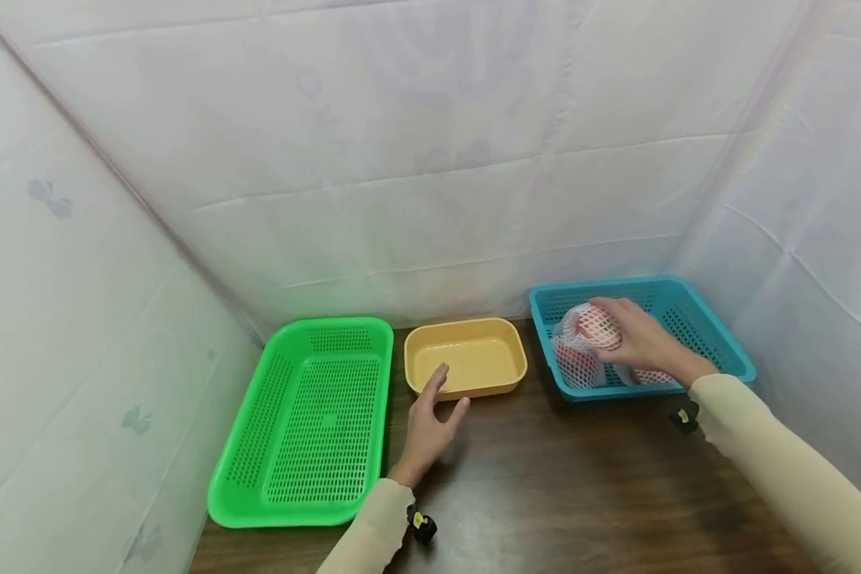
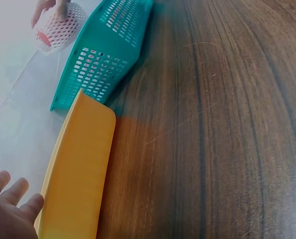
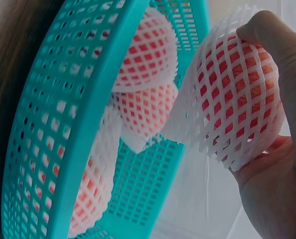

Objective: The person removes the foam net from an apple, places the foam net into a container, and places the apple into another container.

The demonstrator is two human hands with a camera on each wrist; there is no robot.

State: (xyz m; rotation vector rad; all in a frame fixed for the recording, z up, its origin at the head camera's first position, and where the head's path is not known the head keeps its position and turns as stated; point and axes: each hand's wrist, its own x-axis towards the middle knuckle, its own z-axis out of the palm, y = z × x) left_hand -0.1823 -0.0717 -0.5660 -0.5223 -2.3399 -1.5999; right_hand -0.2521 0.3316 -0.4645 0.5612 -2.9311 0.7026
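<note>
In the head view my right hand (image 1: 638, 339) holds a red apple (image 1: 599, 327) in a white foam net above the left part of a blue basket (image 1: 595, 395). The right wrist view shows the thumb and palm gripping this netted apple (image 3: 237, 89), with the net's loose end hanging toward the basket. Several more netted apples (image 3: 145, 52) lie inside. My left hand (image 1: 429, 434) hovers by the front edge of a yellow tray (image 1: 473, 363), fingers spread and holding nothing. In the left wrist view its fingers (image 2: 16, 191) appear beside the tray wall.
A green slotted basket (image 1: 323, 430) stands on the left of the dark wooden table (image 1: 545, 494). White cloth walls (image 1: 430, 199) rise behind and on both sides. The yellow tray sits between the two baskets, near the back wall.
</note>
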